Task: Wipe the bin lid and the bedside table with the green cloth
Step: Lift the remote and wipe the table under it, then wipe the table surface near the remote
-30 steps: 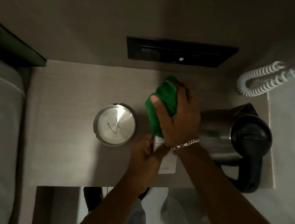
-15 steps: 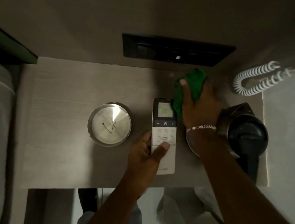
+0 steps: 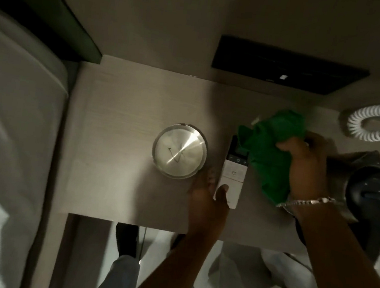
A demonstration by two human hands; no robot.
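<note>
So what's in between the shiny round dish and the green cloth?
In the head view, the white remote control lies between the round metal dish and the green cloth. The left hand holds its near end; the cloth overlaps its far corner.

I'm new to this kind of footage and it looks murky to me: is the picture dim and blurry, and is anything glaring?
Head view: dim overall, with dark corners. Motion blur smears the green cloth, the right hand and the left hand. The round metal dish throws bright streaks of glare. The wide lens bends the bedside table edges and the bed.
</note>
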